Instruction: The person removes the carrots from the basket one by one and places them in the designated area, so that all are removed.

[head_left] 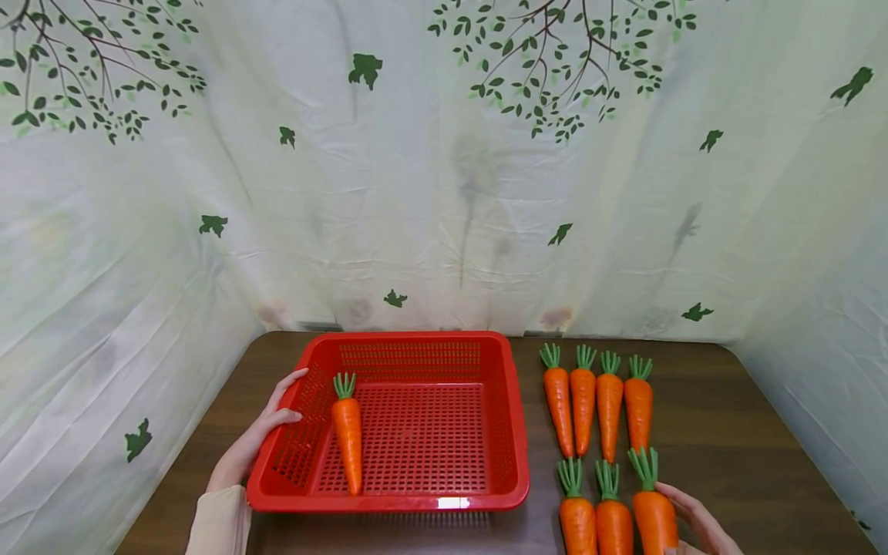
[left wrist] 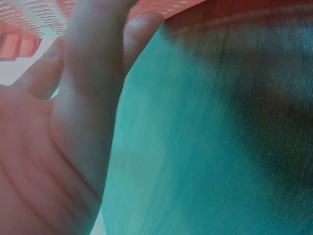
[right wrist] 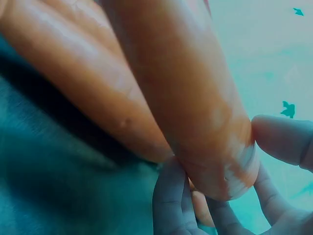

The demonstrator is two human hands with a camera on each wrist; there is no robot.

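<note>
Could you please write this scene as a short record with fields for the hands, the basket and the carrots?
left hand: rests on the left rim of the red basket, fingers fairly straight
right hand: fingers curl round the rightmost front carrot
basket content: one carrot, leaves pointing away from the person
carrots outside: seven, on the brown table right of the basket
back row: four carrots
front row: three carrots, partly cut off by the picture edge
backdrop: pale cloth with leaf print

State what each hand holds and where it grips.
Right hand pinches the rightmost front-row carrot at its pointed tip. Left hand touches the red basket at its left rim.
</note>
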